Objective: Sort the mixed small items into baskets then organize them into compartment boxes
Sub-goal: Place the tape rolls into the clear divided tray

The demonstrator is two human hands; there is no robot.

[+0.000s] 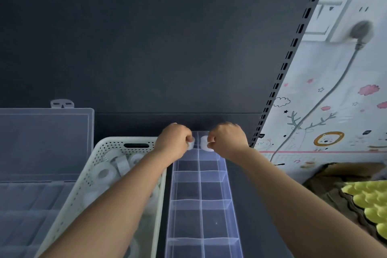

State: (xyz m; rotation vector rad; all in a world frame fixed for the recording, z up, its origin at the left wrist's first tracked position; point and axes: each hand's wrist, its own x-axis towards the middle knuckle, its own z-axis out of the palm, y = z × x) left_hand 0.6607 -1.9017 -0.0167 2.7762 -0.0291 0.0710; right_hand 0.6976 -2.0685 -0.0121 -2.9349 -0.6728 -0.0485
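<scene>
A long clear compartment box point(201, 201) with two columns of cells lies on the dark shelf in front of me. Over its far end, my left hand point(173, 140) pinches a small white tape roll point(191, 144) above the far-left cell. My right hand point(227, 139) pinches another white tape roll point(206, 142) above the far-right cell. The nearer cells show nothing inside. Left of the box stands a white perforated basket point(100, 151) holding several white tape rolls point(104, 172), partly hidden by my left forearm.
A larger clear compartment case point(41, 174) with its lid raised stands at the far left. A slotted shelf upright point(278, 75) runs up the right side. Beyond it are patterned wallpaper, a plugged-in socket point(360, 31) and a yellow bumpy mat point(370, 201) at lower right.
</scene>
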